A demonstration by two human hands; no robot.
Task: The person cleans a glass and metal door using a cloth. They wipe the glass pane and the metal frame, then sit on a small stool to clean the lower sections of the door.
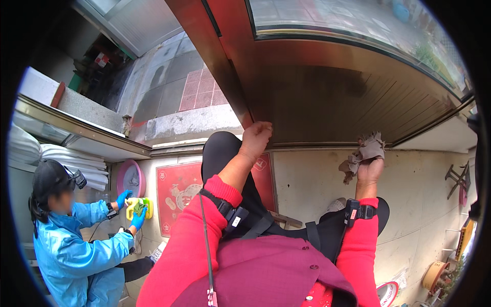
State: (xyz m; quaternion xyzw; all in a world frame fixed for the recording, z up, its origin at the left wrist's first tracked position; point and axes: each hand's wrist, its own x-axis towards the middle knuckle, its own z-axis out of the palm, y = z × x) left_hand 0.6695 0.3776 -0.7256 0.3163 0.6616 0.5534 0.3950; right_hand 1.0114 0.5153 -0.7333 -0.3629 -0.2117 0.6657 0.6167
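My right hand (370, 171) holds a crumpled grey-brown cloth (371, 149) in front of the lower part of a metal-framed door. My left hand (256, 140) is raised, its fingers curled, at the lower free edge of that door (307, 103). Whether those fingers grip the edge or only rest against it cannot be told. Smeary dark patches show on the door's brownish lower panel, and a glass pane (345, 15) fills its upper part. I sit with knees apart; a piece of a wooden stool (285, 219) shows beneath me.
To my left, a co-worker (80, 238) in blue gloves handles a yellow-green plastic jug (139, 208) and a green cloth. A pink basin (131, 178) stands beside them. A red mat (174, 192) lies near the threshold (191, 149). A folding stool (458, 178) and a round yellowish container (434, 275) are at right.
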